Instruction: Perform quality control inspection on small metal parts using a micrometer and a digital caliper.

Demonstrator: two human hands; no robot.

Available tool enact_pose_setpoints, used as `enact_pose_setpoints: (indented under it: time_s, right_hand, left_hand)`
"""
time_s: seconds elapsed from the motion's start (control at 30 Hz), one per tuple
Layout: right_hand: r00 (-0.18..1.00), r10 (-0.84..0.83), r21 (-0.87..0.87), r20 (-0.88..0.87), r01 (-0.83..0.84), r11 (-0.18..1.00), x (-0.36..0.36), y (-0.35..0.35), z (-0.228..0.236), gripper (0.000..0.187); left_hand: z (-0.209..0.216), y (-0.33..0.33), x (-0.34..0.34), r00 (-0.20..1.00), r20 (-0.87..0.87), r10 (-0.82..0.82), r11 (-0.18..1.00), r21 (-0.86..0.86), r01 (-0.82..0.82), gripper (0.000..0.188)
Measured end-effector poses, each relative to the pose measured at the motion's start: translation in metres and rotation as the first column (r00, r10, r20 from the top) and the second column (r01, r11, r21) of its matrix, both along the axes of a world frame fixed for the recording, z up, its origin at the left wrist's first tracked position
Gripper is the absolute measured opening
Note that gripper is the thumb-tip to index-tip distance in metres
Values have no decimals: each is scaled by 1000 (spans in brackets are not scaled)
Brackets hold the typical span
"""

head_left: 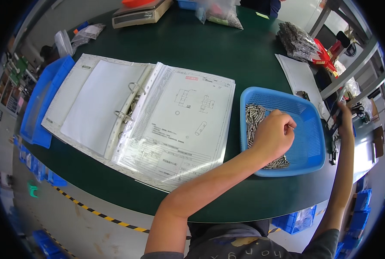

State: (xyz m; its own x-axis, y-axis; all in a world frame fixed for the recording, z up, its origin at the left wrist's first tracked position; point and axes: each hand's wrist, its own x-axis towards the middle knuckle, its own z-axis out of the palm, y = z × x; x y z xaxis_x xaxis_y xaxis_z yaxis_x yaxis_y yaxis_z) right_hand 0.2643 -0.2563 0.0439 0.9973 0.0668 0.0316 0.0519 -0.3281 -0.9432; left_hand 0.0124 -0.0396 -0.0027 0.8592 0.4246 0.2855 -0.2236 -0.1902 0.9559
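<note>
Two forearms (218,176) extend, left hand (273,134) curled over one blue basket (310,129), right hand (342,118) outside, both grips unclear.

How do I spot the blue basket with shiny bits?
Find the dark green table, then its open white ring binder. Just right sits a light-blue plastic basket holding small silvery metal pins. Unlike the darker blue plastic tray left of the binder, its sides are meshed.
</note>
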Motion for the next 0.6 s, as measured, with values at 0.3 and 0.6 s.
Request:
enact_pose_setpoints:
  time_s: [0.3, 0.6]
  right_hand:
    - [999, 32, -411, 17, -23, 911, 53, -27, -76, 29]
    - [988, -62, -700, 138, 142, 700, 44, -18, -73, 39]
  left_hand:
    - [0, -2, -1, 999, -36, -22, 996, 84, 25, 8]
    - [-2, -2, -1, 998, -23, -50, 998, 38, 51, 8]
